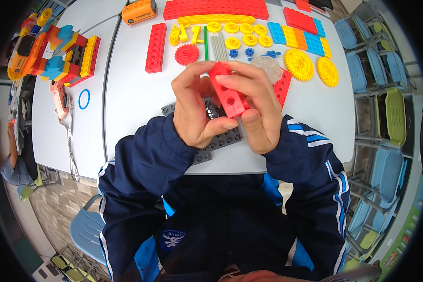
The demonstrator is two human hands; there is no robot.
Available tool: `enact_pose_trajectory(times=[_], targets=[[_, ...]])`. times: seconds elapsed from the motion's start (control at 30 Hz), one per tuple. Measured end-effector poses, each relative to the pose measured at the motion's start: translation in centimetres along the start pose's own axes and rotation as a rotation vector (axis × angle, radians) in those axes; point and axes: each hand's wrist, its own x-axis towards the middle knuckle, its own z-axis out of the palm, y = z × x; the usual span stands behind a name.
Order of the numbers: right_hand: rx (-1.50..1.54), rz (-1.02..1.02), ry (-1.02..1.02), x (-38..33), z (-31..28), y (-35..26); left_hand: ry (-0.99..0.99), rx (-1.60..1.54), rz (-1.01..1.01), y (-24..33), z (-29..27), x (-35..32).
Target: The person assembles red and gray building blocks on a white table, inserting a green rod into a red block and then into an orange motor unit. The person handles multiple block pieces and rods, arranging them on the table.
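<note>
Resting between the curled fingers of the left hand [192,105] and right hand [264,105], a red holed brick [230,98] is held tilted above the dark grey studded plate [226,137]. The plate is set near the front edge of the white table [131,108]; to its left, tabletop is exposed. Beyond the plate, room is bounded by a red gear [187,55] and a red studded beam [155,48]; beyond to the right, by yellow gears [298,64]. The plate is partly hidden by the left hand, and a shiny black piece [210,109] over it is hard to make out. To its right, a red studded plate [282,87] is partly covered.
</note>
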Motion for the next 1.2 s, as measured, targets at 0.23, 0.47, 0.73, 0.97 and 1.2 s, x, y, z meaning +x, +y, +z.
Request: enact_pose_trajectory(times=[0.23, 0.47, 0.73, 0.97, 1.2], targets=[[0.184, -0.013, 0.032, -0.2, 0.1, 0.2, -0.107, -0.052, -0.053, 0.7, -0.7, 0.9], [0.071, -0.098, -0.025, 0.1, -0.6, 0.6, -0.127, 0.025, 0.017, 0.8, -1.1, 1.4], [-0.006, -0.102, 0.008, 0.2, -1.0, 0.7, -0.077, -0.054, -0.039, 1.6, -0.4, 1.2], [0.175, 0.204, 0.12, 0.6, -0.5, -0.2, -0.193, -0.067, -0.137, 1.7, -1.0, 1.3], [0.067, 0.232, 0.009, 1.3, -1.3, -0.5, -0.092, -0.167, -0.302, 2.5, -0.1, 1.7]])
